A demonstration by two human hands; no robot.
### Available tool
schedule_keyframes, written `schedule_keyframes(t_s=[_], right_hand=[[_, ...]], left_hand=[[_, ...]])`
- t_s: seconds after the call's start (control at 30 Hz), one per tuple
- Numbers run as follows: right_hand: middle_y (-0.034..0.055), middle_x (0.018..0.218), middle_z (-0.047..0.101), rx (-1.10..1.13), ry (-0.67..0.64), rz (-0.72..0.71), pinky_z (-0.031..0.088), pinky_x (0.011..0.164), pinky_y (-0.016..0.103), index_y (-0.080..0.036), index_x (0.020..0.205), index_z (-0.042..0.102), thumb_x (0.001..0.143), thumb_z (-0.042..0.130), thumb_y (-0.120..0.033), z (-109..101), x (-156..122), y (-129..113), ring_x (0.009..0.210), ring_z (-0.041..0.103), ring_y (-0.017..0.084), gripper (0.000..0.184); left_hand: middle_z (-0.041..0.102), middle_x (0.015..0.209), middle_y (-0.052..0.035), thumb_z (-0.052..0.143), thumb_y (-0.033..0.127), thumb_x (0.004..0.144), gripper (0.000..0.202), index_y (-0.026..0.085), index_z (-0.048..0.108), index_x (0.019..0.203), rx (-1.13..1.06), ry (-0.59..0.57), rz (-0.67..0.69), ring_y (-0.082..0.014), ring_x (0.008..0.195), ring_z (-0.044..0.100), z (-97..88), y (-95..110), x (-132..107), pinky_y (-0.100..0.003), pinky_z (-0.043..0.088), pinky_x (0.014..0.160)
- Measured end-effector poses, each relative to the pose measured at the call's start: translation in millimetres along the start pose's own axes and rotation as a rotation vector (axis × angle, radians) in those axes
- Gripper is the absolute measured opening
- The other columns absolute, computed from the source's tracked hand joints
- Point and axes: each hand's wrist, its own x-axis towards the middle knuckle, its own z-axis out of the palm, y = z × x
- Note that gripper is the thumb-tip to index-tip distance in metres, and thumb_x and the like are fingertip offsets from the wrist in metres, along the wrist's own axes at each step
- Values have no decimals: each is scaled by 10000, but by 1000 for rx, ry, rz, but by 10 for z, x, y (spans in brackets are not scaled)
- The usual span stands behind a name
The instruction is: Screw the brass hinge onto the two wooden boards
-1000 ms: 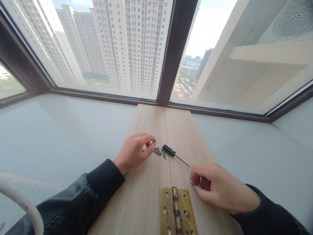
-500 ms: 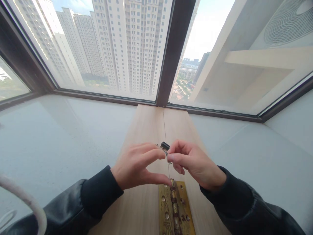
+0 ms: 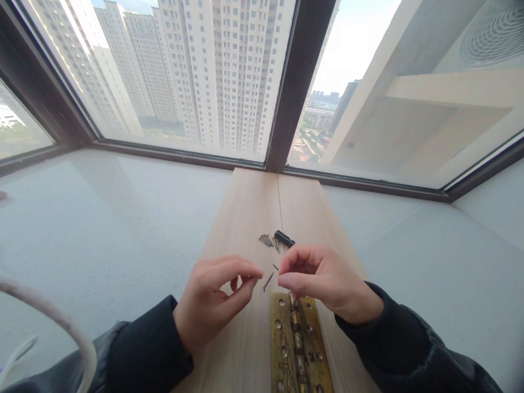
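Observation:
My left hand (image 3: 221,297) hovers over the left board with thumb and index fingertips drawn together; I see nothing between them. Just right of those fingertips is a loose screw (image 3: 268,281), pointing away to the upper right. My right hand (image 3: 323,278) is closed in a pinch, and the thin shank of another screw (image 3: 275,267) sticks out at its fingertips. Beyond the hands, several screws (image 3: 266,240) lie in a small group beside a black-handled screwdriver (image 3: 284,238), partly hidden by my right hand. A worn brass hinge (image 3: 284,338) lies nearer me across the boards' seam.
Two pale wooden boards (image 3: 254,202) lie side by side on a white sill (image 3: 155,213), reaching the dark window frame (image 3: 282,109). A curved pale tube (image 3: 61,319) rises at the lower left. Tall buildings stand outside the glass.
My left hand has drawn back and lower, its spread thumb and fingers closing together. The screws and screwdriver handle show more fully. My right hand stays pinched, slightly lower.

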Motion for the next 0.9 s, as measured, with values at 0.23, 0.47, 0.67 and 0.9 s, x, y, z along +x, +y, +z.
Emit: schedule_keyframes(t_s=[0.23,0.47,0.67,0.9], right_hand=[[4,596,577,-181,129,-26,347,468,210,-134,869,675,760,648,-301,14,-36,25,504,465,99,201],[3,609,581,-371,181,-65,359,482,226,-146,834,663,767,604,-274,-197,-85,48,514,466,111,156],[20,674,644,-479,-5,-149,419,523,228,-150,865,698,839,567,-263,-251,-129,61,568,547,121,176],[-27,650,561,-573,-65,-281,384,482,203,-135,825,641,925,600,-398,-186,-105,127,501,465,86,284]], left_hand=[[652,749,0,611,192,817,54,192,629,868,144,-150,-3,-112,663,585,3,-25,-22,-246,460,596],[543,660,15,665,464,737,312,195,511,701,384,-490,173,-148,608,430,-20,-23,-36,-303,293,552],[503,611,16,560,379,727,275,196,381,626,485,-628,187,-143,552,376,-77,-94,-59,-312,197,518],[489,587,27,488,176,625,113,195,376,624,430,-683,147,-122,511,353,-110,-99,-22,-321,205,497]])
